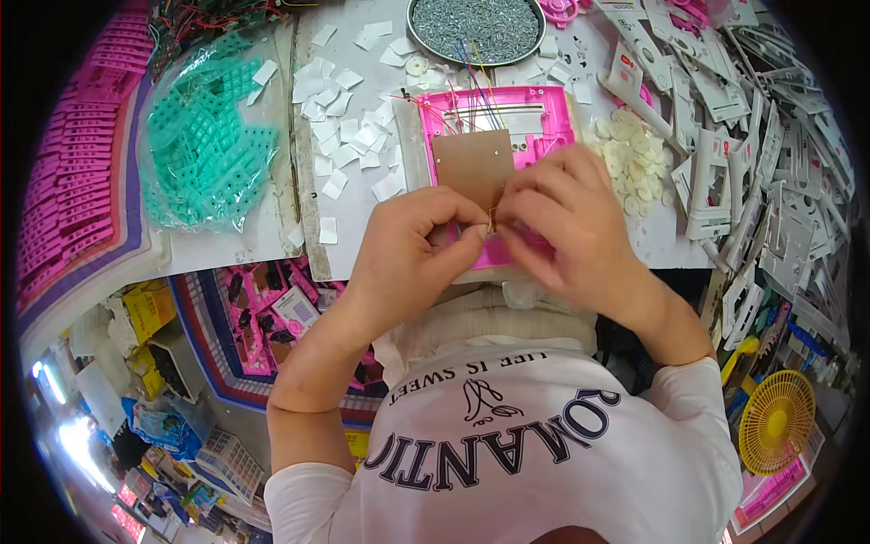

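A pink plastic housing [435, 121] lies in front of me on the worktable, with a brown circuit board [471, 161] resting over its middle. Several thin coloured wires [478, 77] run up from the housing toward a round tray. At the board's lower edge my left hand [424, 243] is closed, thumb and forefinger pinched on a thin orange wire [492, 216]. My right hand [564, 213] pinches at the same wire from the other side, its fingertips almost meeting the left ones. The fingers partly hide the wire's ends and the housing's lower part.
Beyond the housing stands a round tray of screws [476, 27]. White square pads [349, 131] lie scattered to the left, beside a bag of green plastic parts [208, 136]. Cream discs [627, 154] and piled white panels [716, 181] lie right; pink parts [82, 172] are stacked far left.
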Motion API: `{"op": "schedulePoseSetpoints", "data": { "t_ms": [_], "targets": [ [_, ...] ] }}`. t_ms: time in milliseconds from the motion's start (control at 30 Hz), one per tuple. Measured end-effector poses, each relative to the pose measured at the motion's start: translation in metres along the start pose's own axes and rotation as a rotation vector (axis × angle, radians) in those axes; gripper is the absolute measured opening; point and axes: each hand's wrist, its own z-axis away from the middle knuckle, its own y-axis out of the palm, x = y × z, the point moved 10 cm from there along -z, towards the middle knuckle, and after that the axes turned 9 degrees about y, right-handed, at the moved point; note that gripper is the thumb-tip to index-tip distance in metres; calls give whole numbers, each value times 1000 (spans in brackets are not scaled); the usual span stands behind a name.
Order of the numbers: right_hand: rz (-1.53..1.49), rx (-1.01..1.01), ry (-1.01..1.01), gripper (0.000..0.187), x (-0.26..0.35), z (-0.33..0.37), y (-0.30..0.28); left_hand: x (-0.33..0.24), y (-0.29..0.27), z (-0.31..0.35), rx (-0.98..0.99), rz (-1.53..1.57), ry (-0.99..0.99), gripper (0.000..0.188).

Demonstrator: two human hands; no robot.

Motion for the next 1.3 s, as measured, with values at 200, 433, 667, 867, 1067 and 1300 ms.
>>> {"op": "schedulePoseSetpoints", "data": {
  "t_ms": [200,433,667,867,1067,1300],
  "targets": [
    [-92,32,89,21,-6,12,2,1,6,4,-75,20,18,5],
    [-340,99,193,15,-24,13,8,-8,8,4,-85,-49,101,6],
    [-282,54,179,17,-18,13,7,-16,9,6,-97,-154,136,7],
    [-216,36,134,17,-14,13,5,-19,10,5,-99,-190,147,7],
    [-252,59,174,19,-19,16,9,-16,10,6,-116,-164,108,7],
    [-153,-20,76,28,-4,21,4,-6,7,7,-124,-138,-12,11]
  ]
}}
